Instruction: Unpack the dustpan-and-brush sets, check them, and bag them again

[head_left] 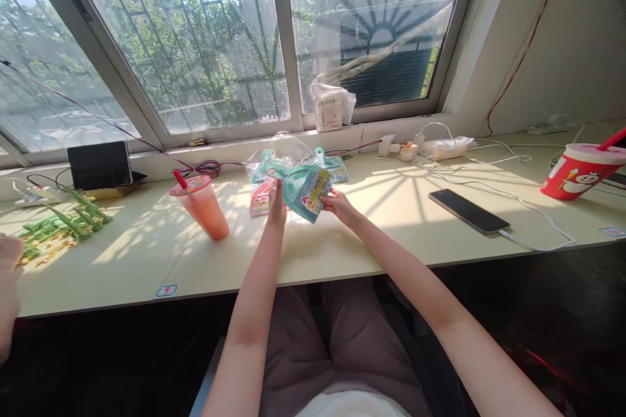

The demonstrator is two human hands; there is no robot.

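A teal toy brush-and-dustpan set (304,190) in clear packaging, with a yellow label, is held up over the table between both hands. My left hand (277,206) grips it near the handle end, thumb pointing up. At its lower right edge, by the label, the fingers of my right hand (338,203) pinch the package. Behind it lie more packaged sets, one with a red part (260,199) on the left and a teal one (338,168) on the right. The far side of the held set is hidden.
An orange drink cup (205,208) stands left of my hands. A phone (468,210) with a white cable lies to the right, near a red cup (581,172). A tablet (100,166), green plant pieces (68,221) and another person's hand (8,287) are at the left.
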